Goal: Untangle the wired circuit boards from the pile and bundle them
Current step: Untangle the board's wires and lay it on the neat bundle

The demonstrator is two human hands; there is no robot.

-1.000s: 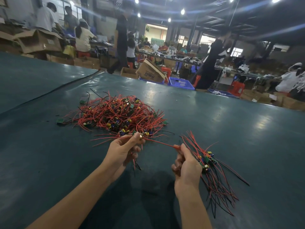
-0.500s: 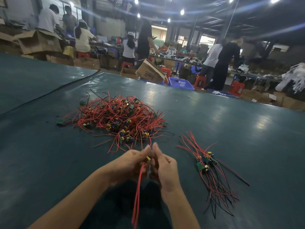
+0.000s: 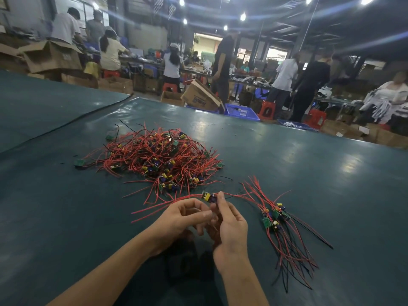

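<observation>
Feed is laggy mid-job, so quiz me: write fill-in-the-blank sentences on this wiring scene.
The ____ hand pinches one circuit board.
The tangled pile shows mostly ____ wires.
The sorted bundle lies to the pile's ____.
Missing: right; red; right.

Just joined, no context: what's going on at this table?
A person is sorting small wired circuit boards on a green table. The right hand pinches one board at its fingertips. The left hand sits right beside it with fingers curled; whether it holds anything is unclear. The tangled pile lies just beyond the hands, and a smaller set of already separated boards lies on the table to the right.
</observation>
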